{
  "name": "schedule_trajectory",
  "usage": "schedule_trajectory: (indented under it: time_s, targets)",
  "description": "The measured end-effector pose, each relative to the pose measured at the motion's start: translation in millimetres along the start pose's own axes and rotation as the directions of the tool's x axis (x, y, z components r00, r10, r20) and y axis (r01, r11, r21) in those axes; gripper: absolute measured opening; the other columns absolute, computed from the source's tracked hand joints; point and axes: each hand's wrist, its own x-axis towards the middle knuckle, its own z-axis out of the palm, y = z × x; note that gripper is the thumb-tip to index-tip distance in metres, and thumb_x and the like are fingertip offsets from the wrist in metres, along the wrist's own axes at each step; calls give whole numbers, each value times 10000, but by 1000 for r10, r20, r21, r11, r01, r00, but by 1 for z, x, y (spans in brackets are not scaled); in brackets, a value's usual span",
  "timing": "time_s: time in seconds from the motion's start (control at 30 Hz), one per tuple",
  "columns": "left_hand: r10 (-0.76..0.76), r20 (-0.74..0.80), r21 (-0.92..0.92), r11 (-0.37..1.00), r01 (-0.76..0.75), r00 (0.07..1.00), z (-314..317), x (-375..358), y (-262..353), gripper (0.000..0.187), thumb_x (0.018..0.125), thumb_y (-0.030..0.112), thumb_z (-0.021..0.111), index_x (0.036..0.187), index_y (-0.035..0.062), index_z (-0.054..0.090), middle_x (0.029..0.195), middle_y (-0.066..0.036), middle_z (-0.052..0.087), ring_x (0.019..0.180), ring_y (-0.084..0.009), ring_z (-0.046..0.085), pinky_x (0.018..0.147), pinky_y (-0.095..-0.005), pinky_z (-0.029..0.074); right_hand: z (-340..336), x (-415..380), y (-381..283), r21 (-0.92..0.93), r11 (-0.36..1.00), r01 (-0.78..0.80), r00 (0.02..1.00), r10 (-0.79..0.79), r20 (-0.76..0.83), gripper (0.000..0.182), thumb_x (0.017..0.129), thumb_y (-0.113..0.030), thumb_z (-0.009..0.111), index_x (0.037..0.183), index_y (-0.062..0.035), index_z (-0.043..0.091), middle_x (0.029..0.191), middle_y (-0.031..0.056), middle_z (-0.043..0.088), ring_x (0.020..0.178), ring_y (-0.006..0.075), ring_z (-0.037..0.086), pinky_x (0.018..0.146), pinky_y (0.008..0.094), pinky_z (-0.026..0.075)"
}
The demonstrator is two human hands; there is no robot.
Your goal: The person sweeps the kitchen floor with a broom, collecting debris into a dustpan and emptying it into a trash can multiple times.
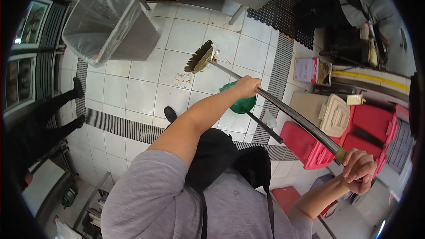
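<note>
A broom with a long metal handle (pixel 299 117) runs diagonally across the head view. My left hand (pixel 247 86) is closed around the handle's lower part. Near its top end, my right hand (pixel 359 171) is wrapped round it. The dark bristles (pixel 198 56) rest on the white tiles, beside whitish and orange scraps (pixel 182 79). Partly hidden behind my left forearm and hand is a green dustpan (pixel 243 105); its black handle (pixel 265 127) points toward the lower right. Neither hand touches the dustpan.
A grey bin (pixel 138 40) with a clear liner stands at upper left. Red lidded containers (pixel 305 146) and a tin (pixel 306 70) line the right. One person's legs (pixel 53 110) show at left; another person (pixel 325 6) is at upper right, near a black mat (pixel 276 15).
</note>
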Motion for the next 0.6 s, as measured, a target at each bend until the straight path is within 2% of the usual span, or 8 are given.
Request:
schedule_trajectory:
  time_s: [0.2, 0.23, 0.4, 0.47, 0.53, 0.6]
  targets:
    - [60, 130, -20, 998, -58, 990, 46, 4, 35, 223, 743, 198, 590, 647, 46, 458, 567, -148, 517, 582, -359, 505, 513, -426, 378, -14, -39, -31, -71, 997, -32, 992, 23, -124, 185, 767, -177, 440, 617, -81, 492, 388, -24, 469, 339, 92, 470, 421, 228, 397]
    - [27, 225, -69, 998, -11, 974, 47, 5, 47, 186, 712, 181, 600, 665, 53, 473, 601, -140, 539, 603, -353, 520, 525, -430, 387, -16, -46, -37, -75, 996, -39, 988, 27, -153, 191, 767, -184, 447, 612, -83, 491, 390, -24, 470, 339, 90, 473, 425, 223, 399]
    - [124, 338, -112, 990, -91, 933, 89, -6, 85, 116, 661, 139, 588, 703, 71, 504, 628, -133, 558, 634, -341, 544, 550, -433, 408, -23, -84, -83, -124, 990, -63, 934, 14, -357, 204, 765, -211, 480, 591, -104, 490, 407, -47, 486, 347, 58, 481, 422, 192, 394]
    - [189, 387, -153, 978, -140, 903, 103, -14, 104, 129, 678, 173, 580, 712, 75, 504, 626, -129, 556, 636, -338, 547, 552, -428, 409, -24, -91, -105, -127, 988, -88, 924, 33, -381, 191, 755, -214, 503, 591, -116, 494, 421, -57, 503, 370, 40, 501, 440, 166, 397]
    - [171, 461, -159, 981, -108, 871, 112, -19, 124, 138, 687, 188, 576, 709, 75, 501, 621, -129, 552, 634, -339, 546, 551, -428, 408, -26, -93, -125, -166, 980, -113, 960, 65, -271, 152, 746, -194, 512, 613, -129, 480, 421, -68, 497, 372, 30, 489, 468, 148, 370]
    - [153, 527, -164, 984, -77, 836, 117, -24, 142, 148, 695, 203, 572, 706, 75, 498, 616, -129, 548, 632, -340, 545, 551, -428, 408, -21, -90, -140, -207, 972, -108, 945, 36, -324, 114, 727, -201, 545, 650, -128, 507, 433, -69, 513, 395, 31, 518, 483, 129, 381]
